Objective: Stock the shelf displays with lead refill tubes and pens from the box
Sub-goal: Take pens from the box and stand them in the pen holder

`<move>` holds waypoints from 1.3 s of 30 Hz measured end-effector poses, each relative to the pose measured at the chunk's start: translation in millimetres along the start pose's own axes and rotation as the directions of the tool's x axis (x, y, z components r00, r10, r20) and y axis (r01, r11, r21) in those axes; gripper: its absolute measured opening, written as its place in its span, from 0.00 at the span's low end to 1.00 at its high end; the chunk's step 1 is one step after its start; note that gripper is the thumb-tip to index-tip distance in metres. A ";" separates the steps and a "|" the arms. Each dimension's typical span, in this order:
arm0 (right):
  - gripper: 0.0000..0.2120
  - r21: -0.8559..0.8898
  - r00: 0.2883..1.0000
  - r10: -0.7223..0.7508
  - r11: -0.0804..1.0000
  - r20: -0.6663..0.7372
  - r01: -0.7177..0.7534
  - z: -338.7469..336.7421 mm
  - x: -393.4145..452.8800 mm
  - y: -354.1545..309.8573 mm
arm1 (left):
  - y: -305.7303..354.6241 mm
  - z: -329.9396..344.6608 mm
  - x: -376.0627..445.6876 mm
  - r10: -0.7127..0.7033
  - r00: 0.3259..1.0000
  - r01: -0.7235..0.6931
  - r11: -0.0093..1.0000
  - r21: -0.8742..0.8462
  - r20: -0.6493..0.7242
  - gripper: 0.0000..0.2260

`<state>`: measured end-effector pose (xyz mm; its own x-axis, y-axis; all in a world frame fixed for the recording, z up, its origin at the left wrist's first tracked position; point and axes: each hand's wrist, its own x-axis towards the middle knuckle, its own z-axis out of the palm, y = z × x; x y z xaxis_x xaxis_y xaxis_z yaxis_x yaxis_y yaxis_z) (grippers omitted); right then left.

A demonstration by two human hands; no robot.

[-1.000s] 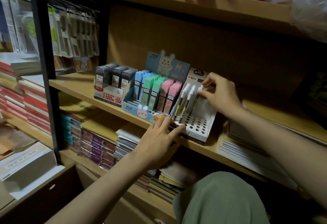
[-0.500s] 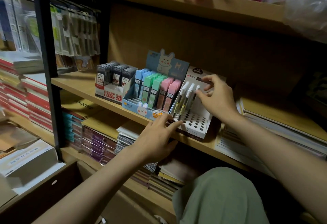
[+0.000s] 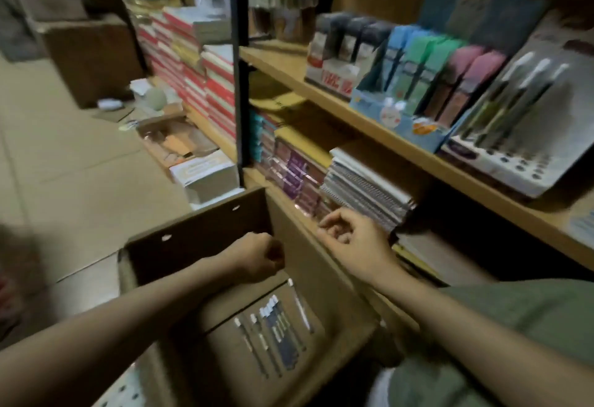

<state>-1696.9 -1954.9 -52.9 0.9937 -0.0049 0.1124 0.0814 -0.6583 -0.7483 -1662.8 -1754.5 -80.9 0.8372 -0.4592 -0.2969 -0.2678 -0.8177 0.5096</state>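
Observation:
An open cardboard box (image 3: 199,246) stands on the floor below me, with several pens (image 3: 273,326) lying loose on its bottom. My left hand (image 3: 260,258) hovers over the box with its fingers curled in and holds nothing. My right hand (image 3: 353,242) hangs above the box's right wall, fingers loosely curled and empty. On the shelf at upper right stand three displays. The white pen display (image 3: 514,162) holds a few pens. The pastel lead refill display (image 3: 427,85) and the dark lead tube display (image 3: 340,50) stand to its left.
Spiral notebooks (image 3: 363,188) and stacked books (image 3: 289,165) fill the lower shelf just past my right hand. A black shelf post (image 3: 239,62) stands between shelf bays. Red-edged book stacks (image 3: 199,69) and open packets (image 3: 180,146) sit to the left.
Both hands have left the white pen display and dropped to the box. My view has swung down and left, from the shelf to the box and floor.

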 end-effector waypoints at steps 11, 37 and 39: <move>0.21 -0.585 0.685 0.481 0.805 0.547 -0.098 149.0 11.2 105.5 | -84.4 190.7 -0.1 -0.782 0.586 0.726 0.392 -0.565 0.211 0.04; 0.11 -0.536 0.687 0.615 0.756 0.387 -0.376 228.6 -1.4 159.1 | -75.0 243.3 56.6 -0.870 0.492 0.666 0.349 -0.659 0.037 0.12; 0.11 -0.544 0.681 0.624 0.748 0.383 -0.379 228.7 -0.3 159.0 | -76.3 243.1 57.5 -0.863 0.502 0.666 0.344 -0.662 0.056 0.10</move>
<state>-1666.6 -1887.4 -321.4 0.7577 -0.1257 -0.6404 -0.3581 -0.9004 -0.2469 -1710.2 -1803.0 -333.1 0.6243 0.4560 -0.6343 0.7811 -0.3578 0.5117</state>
